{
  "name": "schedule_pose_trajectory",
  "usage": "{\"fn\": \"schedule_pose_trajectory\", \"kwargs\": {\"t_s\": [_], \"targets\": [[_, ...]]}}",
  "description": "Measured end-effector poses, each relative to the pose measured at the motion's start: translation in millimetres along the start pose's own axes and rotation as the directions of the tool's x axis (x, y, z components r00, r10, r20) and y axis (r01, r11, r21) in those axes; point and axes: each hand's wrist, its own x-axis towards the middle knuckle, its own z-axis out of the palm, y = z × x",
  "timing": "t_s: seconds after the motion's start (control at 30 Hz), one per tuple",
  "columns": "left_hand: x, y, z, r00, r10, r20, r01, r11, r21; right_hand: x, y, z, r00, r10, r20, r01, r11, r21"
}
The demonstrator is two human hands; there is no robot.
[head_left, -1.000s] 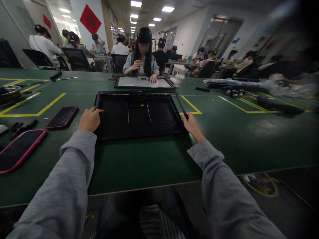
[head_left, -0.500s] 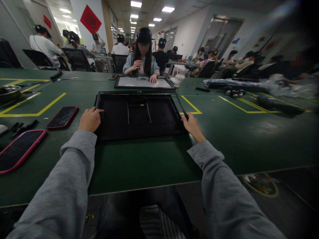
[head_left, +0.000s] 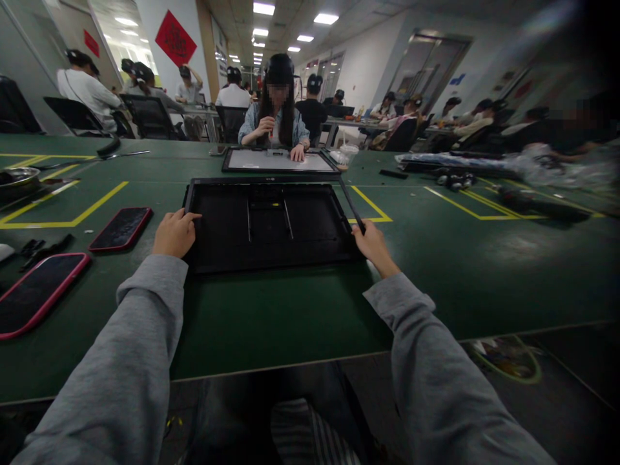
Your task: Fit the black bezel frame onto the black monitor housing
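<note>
A black monitor back cover (head_left: pixel 223 223) lies on the green table with its hollow inner side up. Two thin metal strips run down its middle. Along its far edge stretches a slim black bezel (head_left: pixel 310 183), whose right side stands out beyond the cover's right edge. My left hand (head_left: pixel 175 232) is closed over the left edge, where bezel and cover meet, with the index finger pointing inward. On the right, my right hand (head_left: pixel 372 242) pinches the bezel's right side near its near end. The bezel's near side is hard to tell from the dark cover.
Two phones in pink-red cases, one a small phone (head_left: pixel 121 228) and one a larger phone (head_left: pixel 41 294), lie left. A metal bowl (head_left: pixel 19 181) stands farther left. Across the table a person touches a display panel (head_left: pixel 242 159). Plastic wrap (head_left: pixel 542 161) and dark parts lie right.
</note>
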Motion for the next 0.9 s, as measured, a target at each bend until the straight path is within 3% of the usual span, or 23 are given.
{"fn": "schedule_pose_trajectory", "kwargs": {"t_s": [0.47, 0.9], "targets": [[-2.1, 8.5, -7.4, 0.999, -0.029, 0.015, 0.029, 1.000, 0.003, -0.9, 0.9, -0.6, 1.000, 0.006, 0.021, -0.006, 1.000, -0.002], [-1.6, 4.8, -3.1, 1.000, -0.018, 0.021, 0.018, 1.000, 0.015, 0.1, -0.9, -1.5, 0.999, 0.024, 0.022, -0.024, 1.000, -0.002]]}}
